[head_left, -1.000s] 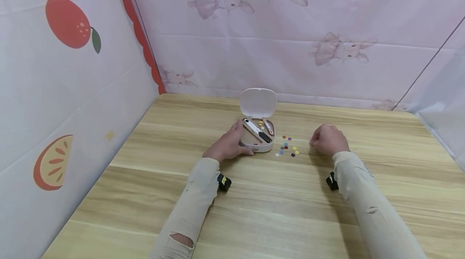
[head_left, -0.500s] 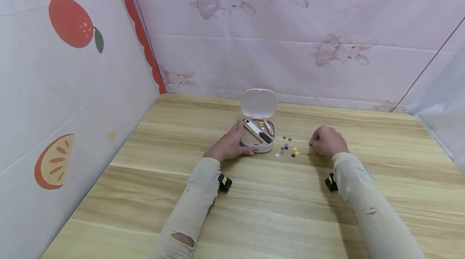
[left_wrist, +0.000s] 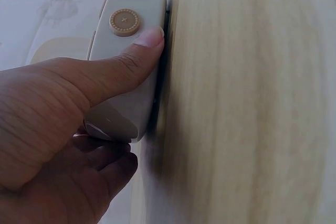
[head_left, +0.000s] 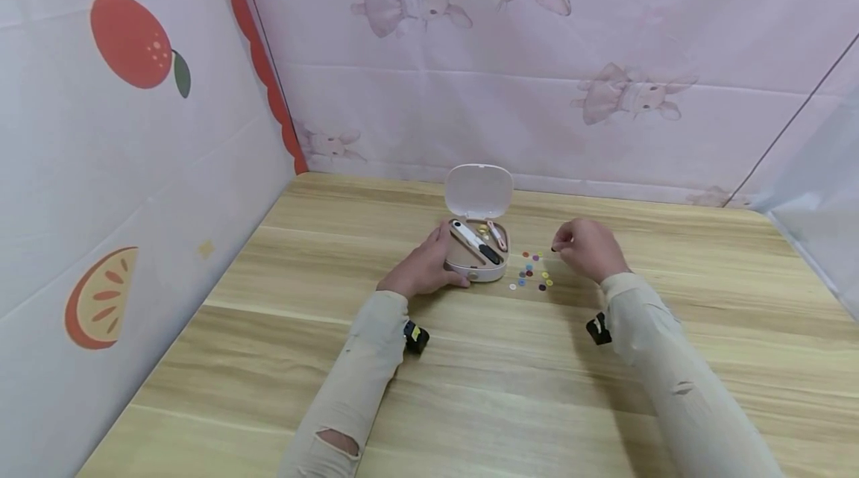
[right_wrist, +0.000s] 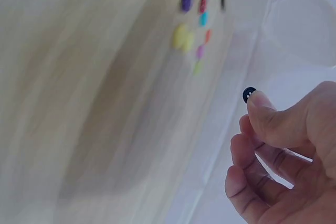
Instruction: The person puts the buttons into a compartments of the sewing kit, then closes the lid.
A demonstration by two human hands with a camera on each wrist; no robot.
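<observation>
A white sewing box (head_left: pixel 478 269) stands on the table with its lid (head_left: pixel 479 191) raised. Inside lie white-and-black thread snips (head_left: pixel 475 241) and a small pink-and-white item (head_left: pixel 496 235). My left hand (head_left: pixel 424 265) grips the box at its left side, the thumb along the front near the brown button-shaped clasp (left_wrist: pixel 125 22). My right hand (head_left: pixel 589 248) pinches a black button (right_wrist: pixel 249 94) between thumb and fingertip, above the table to the right of the box. Below and left of that hand lie several loose coloured buttons (head_left: pixel 529 274).
The wooden table (head_left: pixel 496 388) runs back to a pink rabbit-print curtain (head_left: pixel 429 105) close behind the lid. On the left a fruit-print curtain (head_left: pixel 168 187) borders the table. Black wrist cameras (head_left: pixel 599 329) hang under both sleeves.
My right hand has lifted and moved left towards the loose buttons, carrying the black button. My left hand stays in place on the sewing box.
</observation>
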